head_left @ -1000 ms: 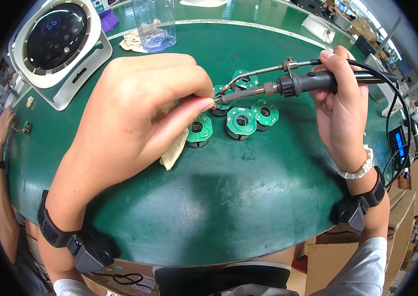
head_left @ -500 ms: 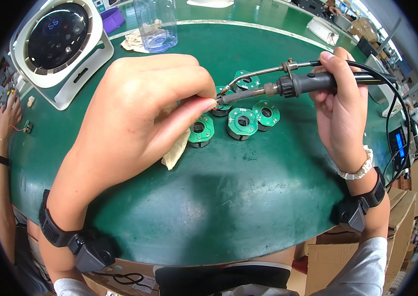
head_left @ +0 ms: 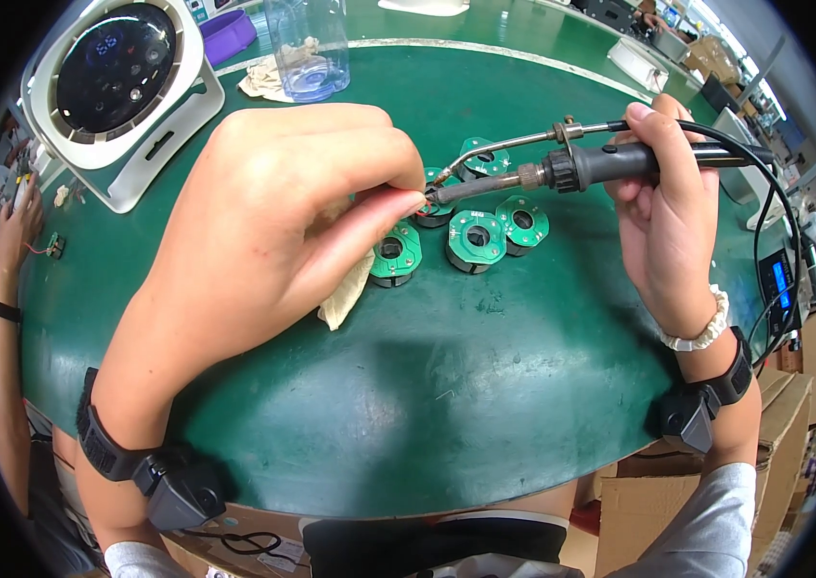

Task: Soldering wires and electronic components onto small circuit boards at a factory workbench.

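My right hand [head_left: 670, 197] grips a black soldering iron [head_left: 610, 164], with a thin metal solder-feed tube [head_left: 514, 144] clamped along it. Its tip points left and touches down on a round green circuit board [head_left: 435, 214], right at my left fingertips. Thumb and index finger of my left hand [head_left: 302, 212] pinch a thin red wire there, mostly hidden by the fingers. Around this spot sit other ring-shaped boards on black bases: one in front [head_left: 475, 241], one to the right [head_left: 523, 225], one behind [head_left: 485, 157], and one partly behind my left hand [head_left: 394, 254].
A pale cloth [head_left: 345, 297] lies under my left hand. At the back left stand a white device with a round black display [head_left: 117, 67], a clear plastic container [head_left: 311, 58] and a purple bowl [head_left: 228, 37]. Another person's hand [head_left: 18, 226] is at the left edge; cardboard boxes [head_left: 648, 520] stand below right.
The view has shifted very slightly. Both hands, the soldering iron and the boards keep the same places relative to each other.
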The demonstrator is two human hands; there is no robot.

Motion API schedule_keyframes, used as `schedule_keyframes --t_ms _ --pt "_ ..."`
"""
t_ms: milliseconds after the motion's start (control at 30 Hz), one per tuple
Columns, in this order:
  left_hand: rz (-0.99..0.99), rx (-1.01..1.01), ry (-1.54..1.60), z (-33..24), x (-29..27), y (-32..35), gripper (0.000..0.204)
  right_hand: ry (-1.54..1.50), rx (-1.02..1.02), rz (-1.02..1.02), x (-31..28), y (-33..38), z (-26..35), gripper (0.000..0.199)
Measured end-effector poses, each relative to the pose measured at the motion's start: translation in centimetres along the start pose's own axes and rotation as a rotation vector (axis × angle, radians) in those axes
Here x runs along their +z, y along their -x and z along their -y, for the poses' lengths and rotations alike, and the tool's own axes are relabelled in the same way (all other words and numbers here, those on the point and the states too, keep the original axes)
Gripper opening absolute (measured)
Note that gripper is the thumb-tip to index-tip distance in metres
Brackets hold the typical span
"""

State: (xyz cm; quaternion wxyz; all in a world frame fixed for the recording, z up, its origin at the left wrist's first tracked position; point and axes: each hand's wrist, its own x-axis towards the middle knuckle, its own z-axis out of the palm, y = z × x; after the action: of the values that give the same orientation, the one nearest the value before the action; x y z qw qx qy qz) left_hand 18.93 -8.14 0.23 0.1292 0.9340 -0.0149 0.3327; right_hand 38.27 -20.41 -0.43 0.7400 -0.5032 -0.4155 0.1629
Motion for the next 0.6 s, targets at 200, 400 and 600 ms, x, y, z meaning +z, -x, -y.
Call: schedule_keyframes --t_ms 200,400,600 --pt "0.005 -0.018 -0.01 -0.2 -0.2 0.0 0.007 0.0 -0.01 0.012 -0.2 0.0 -0.1 0.022" --pt "0.067 -0.044 -0.035 -0.6 -0.6 -0.2 0.007 -0.004 -0.009 -0.01 -0.1 -0.1 -0.2 0.023" --pt "0.129 -0.098 -0.097 -1.2 -1.0 -0.5 0.008 -0.014 -0.029 0.034 -0.4 0.0 -0.2 0.022"
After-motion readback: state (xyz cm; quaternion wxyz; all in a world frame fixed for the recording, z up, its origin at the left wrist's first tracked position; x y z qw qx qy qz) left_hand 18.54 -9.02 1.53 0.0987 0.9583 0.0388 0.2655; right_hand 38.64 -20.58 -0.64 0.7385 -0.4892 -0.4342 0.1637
